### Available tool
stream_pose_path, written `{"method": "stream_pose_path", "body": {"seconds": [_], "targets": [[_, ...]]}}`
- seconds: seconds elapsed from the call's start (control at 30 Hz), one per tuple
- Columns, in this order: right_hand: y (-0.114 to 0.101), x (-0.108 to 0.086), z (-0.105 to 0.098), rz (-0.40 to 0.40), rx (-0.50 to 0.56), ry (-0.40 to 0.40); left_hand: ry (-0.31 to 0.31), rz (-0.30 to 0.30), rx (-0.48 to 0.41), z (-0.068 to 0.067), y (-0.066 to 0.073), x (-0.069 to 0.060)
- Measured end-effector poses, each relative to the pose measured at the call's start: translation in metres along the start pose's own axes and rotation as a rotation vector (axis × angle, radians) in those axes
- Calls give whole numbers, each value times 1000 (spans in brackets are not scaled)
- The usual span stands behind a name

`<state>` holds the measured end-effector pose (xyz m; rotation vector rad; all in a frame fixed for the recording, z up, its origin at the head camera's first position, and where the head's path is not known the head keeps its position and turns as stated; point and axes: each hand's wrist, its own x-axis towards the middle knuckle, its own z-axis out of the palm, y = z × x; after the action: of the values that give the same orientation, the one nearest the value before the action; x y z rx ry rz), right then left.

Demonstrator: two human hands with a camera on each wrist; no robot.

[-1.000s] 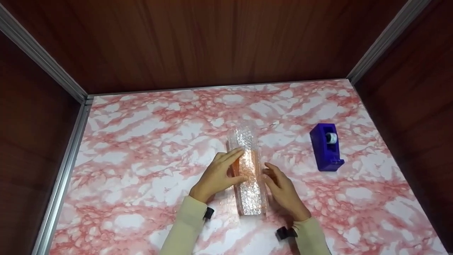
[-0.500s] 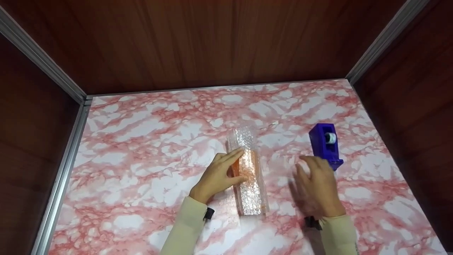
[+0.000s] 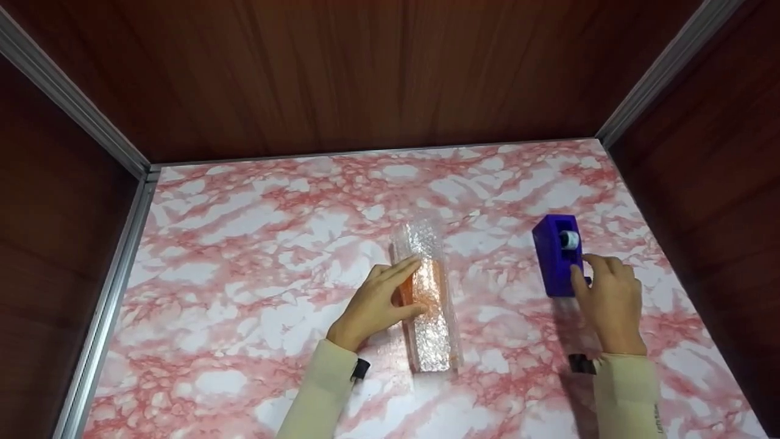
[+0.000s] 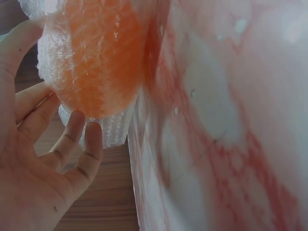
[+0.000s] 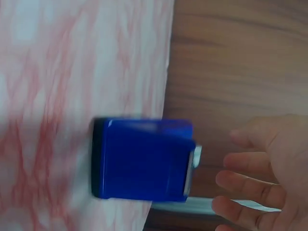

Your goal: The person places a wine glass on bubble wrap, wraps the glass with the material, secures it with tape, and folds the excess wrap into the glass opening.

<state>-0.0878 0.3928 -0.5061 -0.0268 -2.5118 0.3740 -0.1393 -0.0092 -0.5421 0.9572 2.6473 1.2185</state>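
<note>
An orange object [image 3: 429,283] lies wrapped in clear bubble wrap [image 3: 431,350] on the marbled table, its rounded end visible through the wrap in the left wrist view. On the bundle's left side rests my left hand [image 3: 378,299], thumb and fingertips pressing the wrap with the fingers spread. A purple-blue tape dispenser [image 3: 554,265] stands at the right, carrying a small white tape roll [image 3: 570,240]. My right hand [image 3: 611,299] is at the dispenser's front end, fingers apart. In the right wrist view a bit of tape [image 5: 197,156] sticks out there, with a gap before the fingertips.
The red-and-white marbled table [image 3: 244,256] is bounded at the back by a dark wood panel [image 3: 378,79]. More wood panels with metal edge strips [image 3: 116,268] stand at left and right.
My right hand has left the bundle's right side and moved right to the front of the tape dispenser. The left hand and the wrapped bundle have stayed in place.
</note>
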Motion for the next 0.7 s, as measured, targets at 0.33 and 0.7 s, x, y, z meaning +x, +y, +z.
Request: {"method": "stream_pose_path", "body": {"seconds": [0.33,0.7], "targets": [[15,-2,5,165,5,-148,17,32,-13,1,-1,0],[19,5,14,479,204,-176,21,21,-53,2,0,0]]}}
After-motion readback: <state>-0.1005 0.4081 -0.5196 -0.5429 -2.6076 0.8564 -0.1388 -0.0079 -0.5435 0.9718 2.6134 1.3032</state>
